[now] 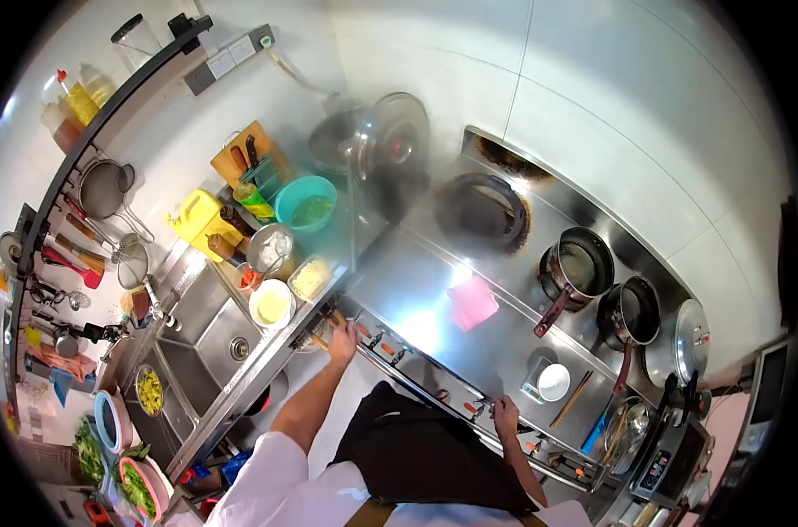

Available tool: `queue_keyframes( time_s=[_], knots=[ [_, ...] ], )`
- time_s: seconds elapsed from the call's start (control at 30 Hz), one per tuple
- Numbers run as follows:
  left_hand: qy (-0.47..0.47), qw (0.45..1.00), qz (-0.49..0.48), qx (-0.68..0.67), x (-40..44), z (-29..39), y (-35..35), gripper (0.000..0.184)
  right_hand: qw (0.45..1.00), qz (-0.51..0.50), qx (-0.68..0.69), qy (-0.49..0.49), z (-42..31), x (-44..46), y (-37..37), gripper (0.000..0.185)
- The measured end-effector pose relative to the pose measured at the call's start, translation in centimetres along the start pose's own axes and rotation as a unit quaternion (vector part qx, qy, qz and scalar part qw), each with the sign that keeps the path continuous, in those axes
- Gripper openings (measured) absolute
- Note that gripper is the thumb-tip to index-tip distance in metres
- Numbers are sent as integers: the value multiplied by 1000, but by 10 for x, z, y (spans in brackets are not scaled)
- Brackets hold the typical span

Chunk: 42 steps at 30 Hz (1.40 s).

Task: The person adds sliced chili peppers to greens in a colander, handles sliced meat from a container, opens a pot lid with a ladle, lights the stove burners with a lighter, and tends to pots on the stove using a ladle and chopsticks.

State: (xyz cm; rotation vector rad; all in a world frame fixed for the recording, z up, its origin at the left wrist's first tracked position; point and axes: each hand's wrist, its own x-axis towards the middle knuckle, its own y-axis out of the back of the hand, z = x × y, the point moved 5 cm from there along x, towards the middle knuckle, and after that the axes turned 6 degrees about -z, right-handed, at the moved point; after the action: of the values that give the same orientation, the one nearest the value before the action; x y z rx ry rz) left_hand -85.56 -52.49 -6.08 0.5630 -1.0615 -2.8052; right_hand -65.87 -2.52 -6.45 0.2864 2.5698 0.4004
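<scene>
My left hand (343, 341) is at the front edge where the sink counter meets the stove, its fingers closed by a wooden-looking handle; what it grips is too small to make out. At the stove's front, among the orange-marked knobs, my right hand (504, 416) has its fingers bent together, and its contact with a knob is unclear. A pink cloth (473, 303) lies on the steel stove top (399, 290) between the hands. Near my right hand stands a small white bowl (554, 382), with chopsticks (572, 399) beside it.
Two dark pots (580, 268) (629, 312) with handles toward me stand on the right burners. A blackened burner (482, 213) is farther back. Left are a teal bowl (306, 204), a white bowl (272, 304), a yellow jug (200, 220), knives and a sink (206, 329).
</scene>
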Motion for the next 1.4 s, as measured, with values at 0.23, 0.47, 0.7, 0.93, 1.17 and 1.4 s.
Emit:
queue_keyframes(
  time_s=[0.23, 0.47, 0.7, 0.93, 1.17, 1.4],
  knots=[
    [-37, 986, 159, -18, 123, 54, 31, 29, 997, 54, -50, -21, 10, -19, 3, 27],
    [-53, 984, -3, 170, 145, 61, 23, 65, 989, 108, -37, -96, 2, -43, -51, 23],
    [-108, 977, -97, 157, 104, 35, 22, 61, 991, 96, 44, -87, -39, -23, -113, 20],
    [-63, 988, -91, 106, 133, 47, 40, 72, 990, 103, 20, -99, -61, -19, -130, 19],
    [-132, 971, -104, 169, 124, 59, 50, 62, 989, 91, 47, -111, -66, -16, -122, 19],
    [-81, 984, -153, 25, 116, 78, 33, 37, 986, 102, 44, -127, -66, -6, -107, 21]
  ],
)
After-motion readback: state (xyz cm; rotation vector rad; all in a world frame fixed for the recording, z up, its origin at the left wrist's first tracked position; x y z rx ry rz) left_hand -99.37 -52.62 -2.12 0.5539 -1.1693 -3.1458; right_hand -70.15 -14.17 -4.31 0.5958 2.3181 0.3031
